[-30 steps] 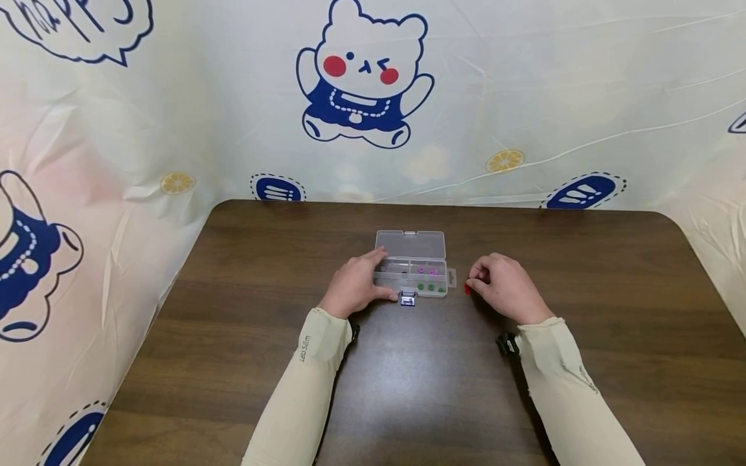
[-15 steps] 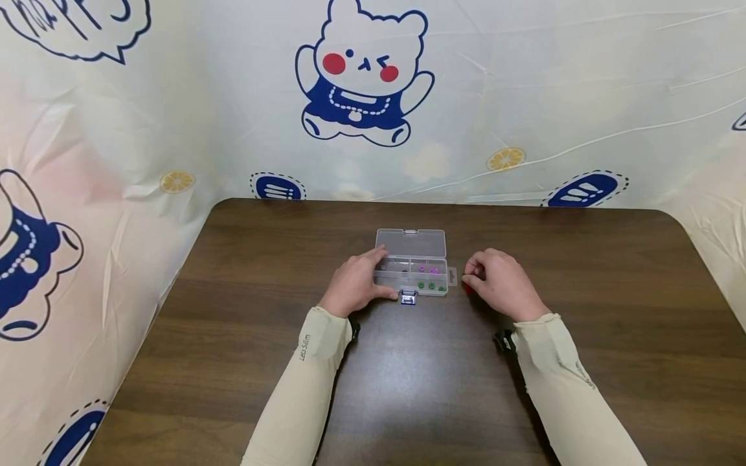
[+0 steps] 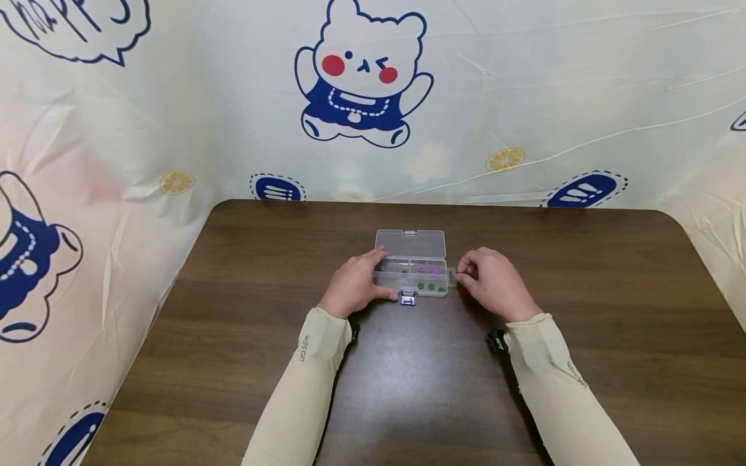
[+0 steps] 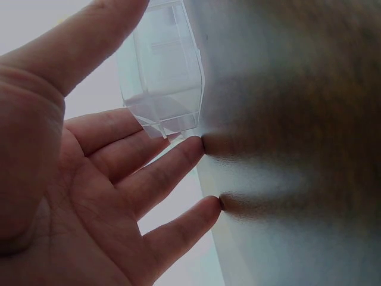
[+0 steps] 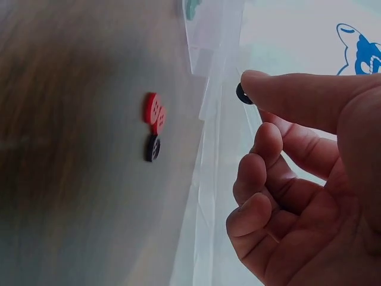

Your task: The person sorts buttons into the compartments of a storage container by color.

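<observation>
A clear plastic compartment box [image 3: 402, 285] lies on the table with its lid [image 3: 410, 244] tipped back. Pink buttons [image 3: 421, 269] sit in a rear compartment, green buttons [image 3: 431, 286] in a front one. My left hand [image 3: 357, 283] holds the box's left end, thumb at the front and fingers toward the back; in the left wrist view two fingertips touch the table. Just right of the hang tab, my right hand [image 3: 497, 282] pinches a black button [image 5: 243, 93] between thumb and index finger. Its other fingers are curled.
Two red buttons [image 5: 153, 108] and another black button [image 5: 153, 148] lie close together on the wooden table [image 3: 612, 310], below my right hand. A blue-tinged latch [image 3: 407, 298] juts from the box's front. Behind the table hangs a printed cloth [image 3: 233, 97].
My right hand has shifted left, closer to the box's hang tab, while the red buttons stay on the table. The left hand and the box stay in place.
</observation>
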Tool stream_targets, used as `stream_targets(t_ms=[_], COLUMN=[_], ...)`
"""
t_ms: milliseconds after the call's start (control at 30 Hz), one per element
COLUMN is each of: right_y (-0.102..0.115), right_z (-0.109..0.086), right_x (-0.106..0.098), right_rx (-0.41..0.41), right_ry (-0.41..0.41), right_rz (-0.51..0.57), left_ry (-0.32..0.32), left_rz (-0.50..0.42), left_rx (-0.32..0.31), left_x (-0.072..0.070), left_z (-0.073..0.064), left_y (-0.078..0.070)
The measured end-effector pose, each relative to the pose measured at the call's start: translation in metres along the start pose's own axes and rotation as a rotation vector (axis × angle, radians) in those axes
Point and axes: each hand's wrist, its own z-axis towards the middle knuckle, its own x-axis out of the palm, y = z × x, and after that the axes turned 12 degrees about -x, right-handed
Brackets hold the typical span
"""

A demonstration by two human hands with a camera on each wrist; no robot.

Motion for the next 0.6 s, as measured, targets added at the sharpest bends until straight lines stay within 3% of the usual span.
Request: stream_targets(t_ms=[600], right_y=[0.013], right_z=[0.008], right_x=[0.008], right_rx=[-0.006], right_ry=[-0.011], right_rz=[0.03], left_ry=[-0.001], left_rz=[-0.002], left_rx=[0.0], left_x=[-0.001], left_z=[0.0], left_y=[0.0])
